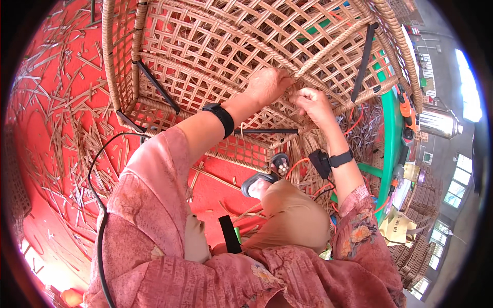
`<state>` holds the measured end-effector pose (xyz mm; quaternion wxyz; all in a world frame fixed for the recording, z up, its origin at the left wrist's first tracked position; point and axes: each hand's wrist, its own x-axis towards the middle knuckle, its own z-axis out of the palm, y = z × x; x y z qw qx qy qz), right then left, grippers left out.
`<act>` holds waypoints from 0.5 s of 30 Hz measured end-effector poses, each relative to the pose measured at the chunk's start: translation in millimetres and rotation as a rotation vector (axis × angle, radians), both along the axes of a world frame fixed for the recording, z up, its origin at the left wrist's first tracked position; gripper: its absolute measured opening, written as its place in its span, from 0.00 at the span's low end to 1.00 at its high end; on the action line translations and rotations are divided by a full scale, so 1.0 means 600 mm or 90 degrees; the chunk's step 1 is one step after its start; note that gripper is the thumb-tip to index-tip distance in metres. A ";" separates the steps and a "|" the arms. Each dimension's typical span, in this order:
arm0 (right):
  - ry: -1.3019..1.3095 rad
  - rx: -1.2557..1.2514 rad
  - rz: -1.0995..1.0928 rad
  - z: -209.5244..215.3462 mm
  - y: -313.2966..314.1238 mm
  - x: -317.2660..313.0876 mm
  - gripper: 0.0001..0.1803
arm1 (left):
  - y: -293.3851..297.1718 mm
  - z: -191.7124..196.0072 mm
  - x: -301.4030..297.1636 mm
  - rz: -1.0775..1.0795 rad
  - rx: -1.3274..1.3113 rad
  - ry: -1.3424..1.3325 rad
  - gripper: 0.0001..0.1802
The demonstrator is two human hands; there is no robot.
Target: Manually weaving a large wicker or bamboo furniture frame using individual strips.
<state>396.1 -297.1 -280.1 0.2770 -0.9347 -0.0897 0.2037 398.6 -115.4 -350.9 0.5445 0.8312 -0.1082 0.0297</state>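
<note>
The big woven cane basket [246, 56] lies tipped on its side on the red floor [56, 128], its open lattice facing the person, who sits close with one sandalled foot [262, 182] tucked against the lower rim. Both hands meet at the same spot on the weave, near a thick cane rib [328, 49] that runs diagonally up toward the rim. The left hand [268, 84] is curled over the lattice, its grip narrow, fingers hooked among the strands; what it pinches is hidden under the knuckles. The right hand [314, 105] sits just beside it, grip also closed down small, apparently on a thin strand, though I cannot tell for sure. To my eye this is a tightening or tucking stroke, and doing it well means keeping the left hand pressed on the crossing so it does not slip while the right draws the strand snug along the rib, not across it. Short cane offcuts [72, 102] litter the floor all round, and a green frame [393, 123] stands just behind the basket.
</note>
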 end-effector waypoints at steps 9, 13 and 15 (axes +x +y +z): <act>0.203 0.225 -0.184 0.063 0.016 -0.022 0.13 | -0.024 0.006 0.004 0.040 -0.205 0.243 0.19; 0.166 0.274 -0.151 0.084 0.012 -0.010 0.13 | -0.029 0.006 0.009 0.035 -0.256 0.251 0.17; 0.159 0.271 -0.149 0.084 0.014 -0.021 0.12 | -0.018 0.027 0.006 -0.003 -0.291 0.269 0.16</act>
